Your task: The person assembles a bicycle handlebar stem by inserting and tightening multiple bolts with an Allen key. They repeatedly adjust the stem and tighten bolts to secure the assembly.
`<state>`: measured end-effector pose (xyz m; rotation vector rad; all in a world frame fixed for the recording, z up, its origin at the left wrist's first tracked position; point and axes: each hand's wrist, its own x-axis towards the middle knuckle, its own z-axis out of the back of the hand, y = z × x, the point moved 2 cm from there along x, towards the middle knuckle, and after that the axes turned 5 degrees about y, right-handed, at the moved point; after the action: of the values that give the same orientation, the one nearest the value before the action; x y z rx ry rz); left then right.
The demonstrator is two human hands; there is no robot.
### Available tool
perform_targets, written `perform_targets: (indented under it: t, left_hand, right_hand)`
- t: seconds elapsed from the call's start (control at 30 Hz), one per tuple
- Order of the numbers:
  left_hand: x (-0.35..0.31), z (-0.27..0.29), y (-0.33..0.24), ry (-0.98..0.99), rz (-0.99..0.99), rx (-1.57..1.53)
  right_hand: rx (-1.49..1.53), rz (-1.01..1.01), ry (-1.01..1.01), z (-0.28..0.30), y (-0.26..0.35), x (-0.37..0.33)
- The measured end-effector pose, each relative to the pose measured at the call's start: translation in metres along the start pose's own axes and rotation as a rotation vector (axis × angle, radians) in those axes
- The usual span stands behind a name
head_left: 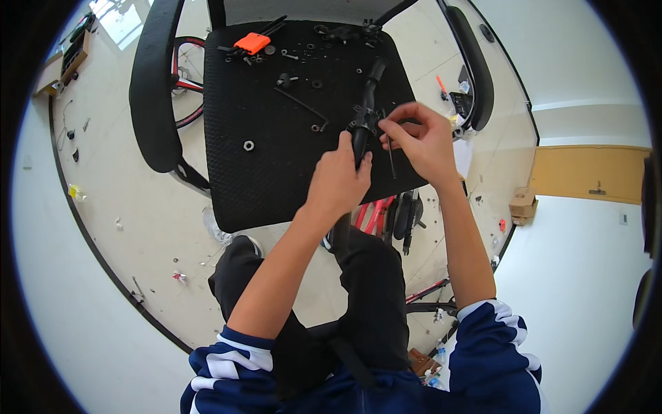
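Firstly, a silver nut [248, 145] on the black chair seat [276, 186], an orange tool holder [252, 43] near the far edge, left hand [338, 174] with fingers curled around a black bar [368, 95] over the seat, right hand [423, 141] with fingertips pinched on a thin dark rod [392, 160].

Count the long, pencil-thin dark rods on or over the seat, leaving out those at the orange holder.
2: one bent rod lies on the seat; a second rod is in the right hand. Others may be hidden.
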<state>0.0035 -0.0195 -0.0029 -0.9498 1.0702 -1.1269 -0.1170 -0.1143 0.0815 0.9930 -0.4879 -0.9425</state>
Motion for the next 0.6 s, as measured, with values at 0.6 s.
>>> perform_targets:
  t: [0.6]
  left_hand:
    - [0.003, -0.029, -0.029, 0.02, -0.014, 0.221]
  right_hand:
    - [-0.109, -0.062, -0.459, 0.01, -0.015, -0.012]
